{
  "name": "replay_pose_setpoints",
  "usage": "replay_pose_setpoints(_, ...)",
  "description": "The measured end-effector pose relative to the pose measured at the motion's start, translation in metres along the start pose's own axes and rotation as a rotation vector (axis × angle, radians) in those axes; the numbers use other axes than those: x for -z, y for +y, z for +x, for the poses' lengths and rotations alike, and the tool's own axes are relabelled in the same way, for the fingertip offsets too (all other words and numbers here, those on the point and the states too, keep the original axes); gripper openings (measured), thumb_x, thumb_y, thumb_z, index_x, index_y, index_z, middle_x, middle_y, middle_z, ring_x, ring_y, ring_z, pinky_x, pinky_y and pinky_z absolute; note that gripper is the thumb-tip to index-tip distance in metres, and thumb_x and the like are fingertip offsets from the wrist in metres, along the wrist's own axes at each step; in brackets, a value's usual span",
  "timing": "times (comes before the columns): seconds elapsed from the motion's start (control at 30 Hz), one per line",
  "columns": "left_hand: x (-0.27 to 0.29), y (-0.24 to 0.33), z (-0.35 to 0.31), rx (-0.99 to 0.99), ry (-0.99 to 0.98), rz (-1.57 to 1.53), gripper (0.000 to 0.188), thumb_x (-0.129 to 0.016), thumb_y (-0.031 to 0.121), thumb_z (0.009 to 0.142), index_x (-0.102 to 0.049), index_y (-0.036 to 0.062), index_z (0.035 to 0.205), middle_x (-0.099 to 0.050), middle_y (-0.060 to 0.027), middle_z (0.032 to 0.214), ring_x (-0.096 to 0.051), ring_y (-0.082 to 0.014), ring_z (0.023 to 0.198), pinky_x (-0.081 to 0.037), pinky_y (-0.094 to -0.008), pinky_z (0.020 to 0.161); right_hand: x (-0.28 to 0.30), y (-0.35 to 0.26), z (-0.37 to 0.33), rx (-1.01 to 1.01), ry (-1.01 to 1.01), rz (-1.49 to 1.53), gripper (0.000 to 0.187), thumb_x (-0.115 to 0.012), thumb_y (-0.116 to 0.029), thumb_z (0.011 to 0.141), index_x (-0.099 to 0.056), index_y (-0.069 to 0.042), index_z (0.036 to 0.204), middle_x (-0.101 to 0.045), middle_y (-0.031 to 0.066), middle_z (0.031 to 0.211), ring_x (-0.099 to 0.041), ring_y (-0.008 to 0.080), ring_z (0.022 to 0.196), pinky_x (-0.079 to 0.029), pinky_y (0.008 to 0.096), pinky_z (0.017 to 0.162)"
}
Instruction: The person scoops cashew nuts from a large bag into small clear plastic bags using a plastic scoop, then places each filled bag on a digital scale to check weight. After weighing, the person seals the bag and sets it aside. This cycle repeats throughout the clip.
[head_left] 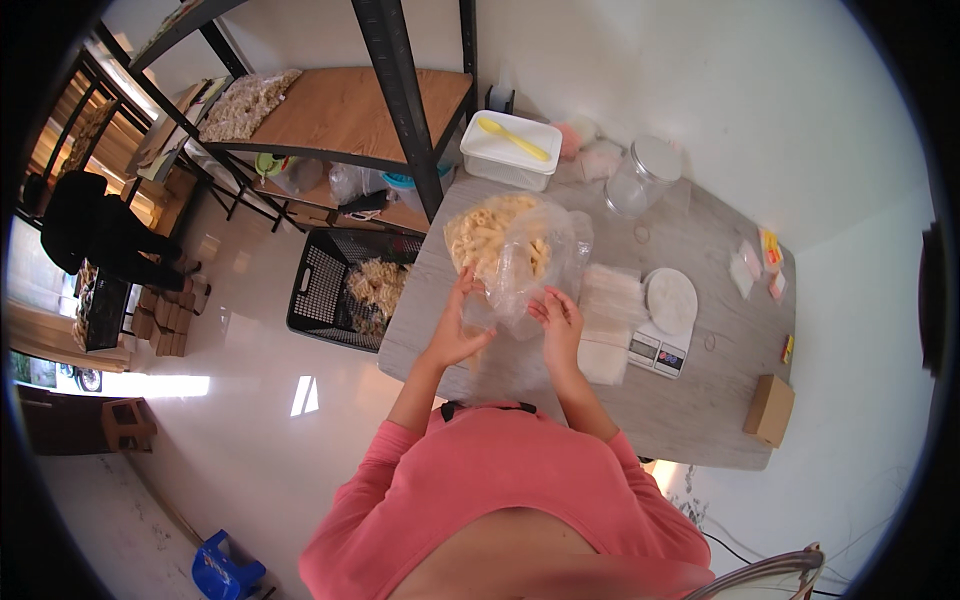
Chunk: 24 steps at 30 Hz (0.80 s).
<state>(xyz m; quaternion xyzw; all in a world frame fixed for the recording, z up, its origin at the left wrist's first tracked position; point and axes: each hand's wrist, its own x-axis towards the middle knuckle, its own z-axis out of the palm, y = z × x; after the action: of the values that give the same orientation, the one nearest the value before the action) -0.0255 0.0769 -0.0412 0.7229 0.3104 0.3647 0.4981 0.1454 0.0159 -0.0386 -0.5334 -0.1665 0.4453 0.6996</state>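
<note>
From my distant place, I see the left hand (456, 322) at the near left side of the clear plastic bag (535, 255). Its fingers are spread and the thumb stands apart from them; the fingertips are at the film, just below the pale yellow tube-shaped snacks (485, 235). The right hand (560, 318) is at the near right edge of the same film. Its fingers are bent and the thumb comes close to the forefinger, but I cannot tell whether the film is pinched between them.

The bag lies near the left edge of the grey table (730, 400), with the snacks gathered mostly in its left part. I cannot tell whether the loose film on the right belongs to a second bag.

Just to the right of the right hand I find flat clear bags (603, 355), and beside these a white scale (657, 356) with a round plate (672, 302) on top. Behind the bag stands a white-lidded tub (505, 175) bearing a yellow spoon (513, 138); farther right stands a clear jar (628, 192). On the floor, left of the table, a black crate (318, 300) contains more snacks.
</note>
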Motion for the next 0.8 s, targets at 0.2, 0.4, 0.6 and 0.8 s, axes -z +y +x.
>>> replay_pose_setpoints(0.2, 0.000, 0.008, 0.005, -0.071, -0.004, 0.084, 0.063, -0.072, 0.016, 0.062, -0.039, 0.0094, 0.116, -0.019, -0.0192, 0.146, -0.011, -0.0369, 0.137, -0.017, -0.0445, 0.107, 0.000, -0.002, 0.000, -0.043, 0.010, 0.045, 0.029, -0.052, -0.014, 0.090, -0.050, 0.008, 0.109, -0.058, 0.0115, 0.093, -0.063, 0.0215, 0.080, -0.052, 0.0296, 0.073)
replay_pose_setpoints(0.4, 0.000, 0.007, -0.003, -0.104, 0.075, 0.048, 0.067, -0.072, 0.015, 0.062, -0.037, 0.0070, 0.119, -0.028, -0.0195, 0.139, -0.022, -0.0347, 0.132, -0.023, -0.0425, 0.105, 0.008, -0.010, -0.001, 0.016, 0.132, 0.141, 0.028, -0.054, -0.015, 0.090, -0.051, 0.006, 0.108, -0.057, 0.0117, 0.093, -0.062, 0.0202, 0.081, -0.051, 0.0286, 0.073)
replay_pose_setpoints(0.6, -0.003, 0.009, -0.014, -0.018, 0.118, 0.042, 0.073, -0.074, 0.014, 0.061, -0.035, 0.0046, 0.122, -0.042, -0.0130, 0.117, -0.042, -0.0247, 0.111, -0.032, -0.0385, 0.096, 0.027, -0.024, -0.001, 0.101, 0.161, 0.153, 0.027, -0.054, -0.016, 0.090, -0.051, 0.005, 0.107, -0.058, 0.0116, 0.092, -0.062, 0.0192, 0.077, -0.051, 0.0268, 0.070)
replay_pose_setpoints(0.8, -0.007, 0.021, -0.019, -0.018, 0.089, 0.077, 0.075, -0.075, 0.015, 0.060, -0.035, 0.0029, 0.123, -0.046, -0.0093, 0.106, -0.047, -0.0212, 0.100, -0.037, -0.0363, 0.090, 0.045, -0.036, -0.004, 0.151, 0.184, 0.143, 0.026, -0.054, -0.015, 0.089, -0.052, 0.004, 0.105, -0.060, 0.0109, 0.090, -0.061, 0.0179, 0.074, -0.049, 0.0257, 0.065)
